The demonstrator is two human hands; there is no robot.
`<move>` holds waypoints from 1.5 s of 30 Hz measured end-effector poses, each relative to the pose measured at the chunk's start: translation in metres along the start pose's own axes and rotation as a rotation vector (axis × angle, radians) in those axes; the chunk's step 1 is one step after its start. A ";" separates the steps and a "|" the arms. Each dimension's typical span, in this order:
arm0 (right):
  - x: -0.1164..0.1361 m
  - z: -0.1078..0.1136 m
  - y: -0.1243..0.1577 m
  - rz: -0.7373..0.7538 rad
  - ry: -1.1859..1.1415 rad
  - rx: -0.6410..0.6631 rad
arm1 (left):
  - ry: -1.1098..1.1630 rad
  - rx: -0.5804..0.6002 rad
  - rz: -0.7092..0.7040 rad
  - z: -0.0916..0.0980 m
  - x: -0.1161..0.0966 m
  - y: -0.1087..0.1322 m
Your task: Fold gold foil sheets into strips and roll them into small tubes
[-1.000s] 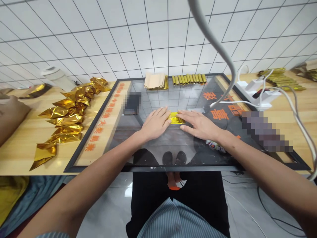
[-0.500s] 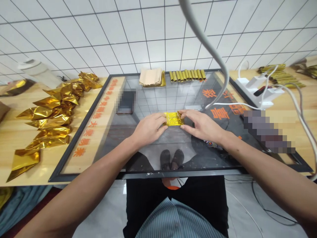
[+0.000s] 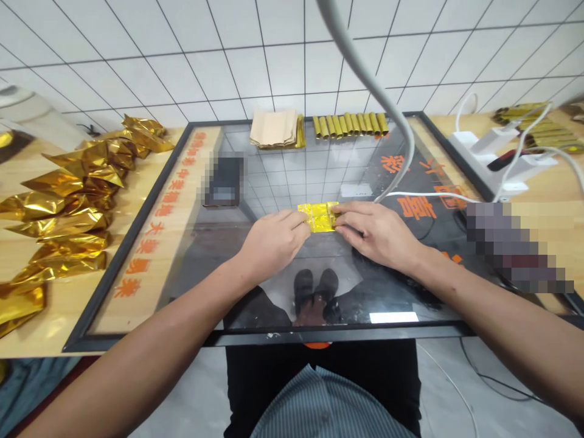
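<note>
A small folded piece of gold foil paper [image 3: 319,216] lies on the glass sheet [image 3: 283,286] in the middle of the table. My left hand [image 3: 274,242] pinches its left end with curled fingers. My right hand [image 3: 376,231] pinches its right end, thumb and fingertips pressed on the foil. Both hands rest on the glass.
Several crumpled gold foil bags [image 3: 68,201] lie on the wooden table at the left. A stack of tan paper [image 3: 274,128] and a row of rolled gold tubes [image 3: 349,124] sit at the glass's far edge. A white power strip [image 3: 497,155] and cables are at the right.
My hands went from lying flat over the foil to pinching its two ends. The camera has tilted, so the table sits lower and nearer in the picture.
</note>
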State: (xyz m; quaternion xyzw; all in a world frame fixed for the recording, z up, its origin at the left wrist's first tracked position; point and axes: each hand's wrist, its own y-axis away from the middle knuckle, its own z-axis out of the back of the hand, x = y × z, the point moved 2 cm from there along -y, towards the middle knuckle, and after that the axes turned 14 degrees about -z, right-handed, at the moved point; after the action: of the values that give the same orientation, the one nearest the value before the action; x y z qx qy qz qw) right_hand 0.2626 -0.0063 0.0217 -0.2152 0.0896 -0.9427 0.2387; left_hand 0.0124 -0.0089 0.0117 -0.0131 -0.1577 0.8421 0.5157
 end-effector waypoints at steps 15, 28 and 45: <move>0.004 0.002 0.000 0.138 0.094 -0.072 | -0.080 -0.030 -0.045 0.000 -0.003 -0.002; -0.001 0.007 0.000 -0.057 -0.127 -0.111 | -0.078 0.013 -0.027 0.003 -0.005 -0.005; -0.009 0.000 -0.005 -0.074 -0.112 -0.077 | -0.014 -0.033 -0.064 0.009 -0.008 -0.003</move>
State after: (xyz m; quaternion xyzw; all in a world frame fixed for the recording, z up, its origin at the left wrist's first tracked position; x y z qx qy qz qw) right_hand 0.2678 0.0027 0.0201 -0.2795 0.1041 -0.9332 0.2002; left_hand 0.0174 -0.0167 0.0198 -0.0109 -0.1756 0.8226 0.5408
